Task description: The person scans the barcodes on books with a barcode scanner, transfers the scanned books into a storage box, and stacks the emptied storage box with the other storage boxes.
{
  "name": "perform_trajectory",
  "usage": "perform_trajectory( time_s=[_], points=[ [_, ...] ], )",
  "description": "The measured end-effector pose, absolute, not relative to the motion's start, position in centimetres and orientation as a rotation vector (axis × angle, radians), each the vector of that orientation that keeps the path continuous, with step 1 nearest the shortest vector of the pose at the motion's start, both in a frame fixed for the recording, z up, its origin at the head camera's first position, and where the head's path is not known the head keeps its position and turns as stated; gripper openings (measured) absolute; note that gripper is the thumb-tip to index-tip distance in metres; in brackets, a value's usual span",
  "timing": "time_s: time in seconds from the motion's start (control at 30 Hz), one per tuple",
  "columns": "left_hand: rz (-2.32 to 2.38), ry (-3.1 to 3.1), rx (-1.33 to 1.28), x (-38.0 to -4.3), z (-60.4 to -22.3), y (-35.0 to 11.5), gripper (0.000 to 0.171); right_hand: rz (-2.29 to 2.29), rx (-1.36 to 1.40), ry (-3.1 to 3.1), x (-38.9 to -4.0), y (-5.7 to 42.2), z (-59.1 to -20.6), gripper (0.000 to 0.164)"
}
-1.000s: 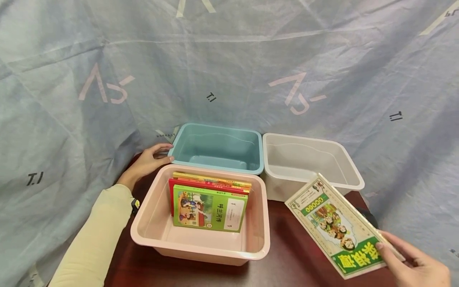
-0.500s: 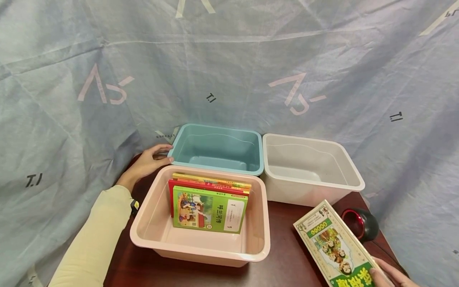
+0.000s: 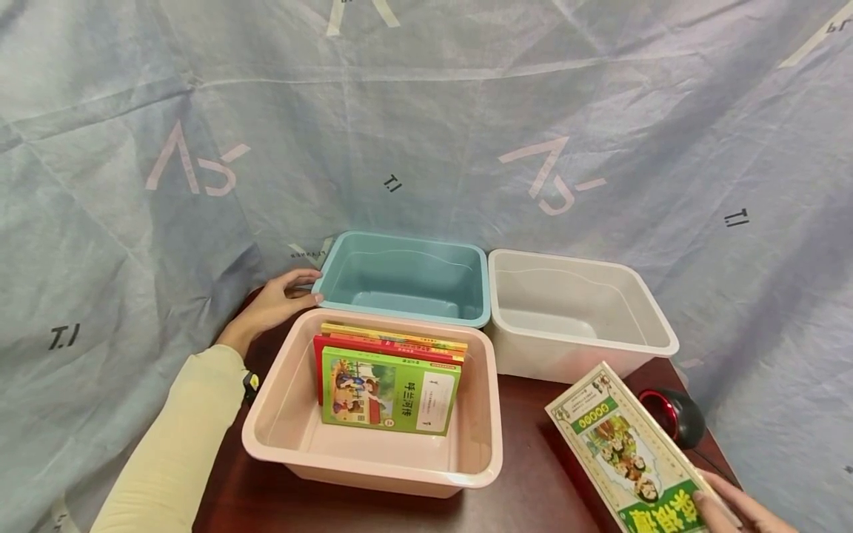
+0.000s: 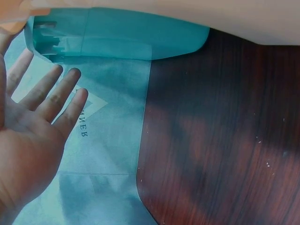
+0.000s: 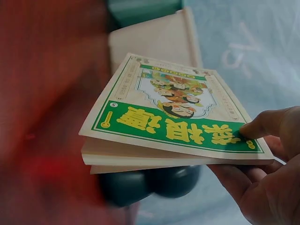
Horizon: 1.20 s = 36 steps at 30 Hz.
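Observation:
My right hand (image 3: 743, 507) pinches a cream and green children's book (image 3: 623, 451) by one corner, thumb on the cover and fingers underneath. In the right wrist view the book (image 5: 173, 105) is tilted, its cover slightly parted from the pages. My left hand (image 3: 276, 300) has its fingertips at the left rim of a blue bin (image 3: 406, 314). Its fingers (image 4: 54, 91) look spread and straight in the left wrist view. A pink bin (image 3: 373, 474) in front contains several upright books, the foremost a green one (image 3: 389, 389) with a red one (image 3: 318, 370) behind it.
To the right of the blue bin stands a white bin (image 3: 573, 333). A black device (image 3: 673, 418) with a red glow sits near the right edge of the dark wooden table (image 3: 526, 444). Printed grey-blue fabric (image 3: 426, 133) hangs behind and along both sides.
My right hand has moved down and nearer with the book, away from the white bin, uncovering the black device. The left hand has stayed by the blue bin.

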<state>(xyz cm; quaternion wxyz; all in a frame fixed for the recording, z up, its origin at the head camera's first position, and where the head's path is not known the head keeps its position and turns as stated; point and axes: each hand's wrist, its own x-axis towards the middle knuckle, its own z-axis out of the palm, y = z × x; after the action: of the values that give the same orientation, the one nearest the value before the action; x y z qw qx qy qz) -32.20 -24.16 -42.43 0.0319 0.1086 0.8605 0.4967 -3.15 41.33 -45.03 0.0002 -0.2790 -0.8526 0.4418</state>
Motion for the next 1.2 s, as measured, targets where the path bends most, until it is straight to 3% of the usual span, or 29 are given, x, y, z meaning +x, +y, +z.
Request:
perform_trajectory(
  time_s=[0.07,0.17,0.27,0.63,0.93,1.2],
  points=[
    [1.538,2.643,0.335,-32.2,-42.4,-24.2,0.064,1.444,-0.966,-2.618,-3.6,40.5,-43.3,0.07],
    [1.545,2.638,0.338,-32.2,-42.5,-24.2,0.065,1.434,-1.039,-2.452,-4.5,39.0,-40.7,0.063],
    [1.548,2.638,0.339,-32.2,-42.5,-24.3,0.065,1.325,-0.945,-2.294,-5.4,37.4,-38.4,0.05],
    [1.555,2.653,0.365,-32.3,-42.8,-24.5,0.062,1.027,-0.542,-2.348,-8.9,33.3,-31.4,0.037],
    [1.566,2.626,0.33,-32.1,-42.8,-24.6,0.063,1.24,-0.132,-2.305,-15.8,30.2,-30.2,0.029],
    [1.546,2.643,0.351,-32.1,-42.7,-24.5,0.063,1.384,0.18,-2.292,-21.5,27.3,-29.6,0.031]
  ],
)
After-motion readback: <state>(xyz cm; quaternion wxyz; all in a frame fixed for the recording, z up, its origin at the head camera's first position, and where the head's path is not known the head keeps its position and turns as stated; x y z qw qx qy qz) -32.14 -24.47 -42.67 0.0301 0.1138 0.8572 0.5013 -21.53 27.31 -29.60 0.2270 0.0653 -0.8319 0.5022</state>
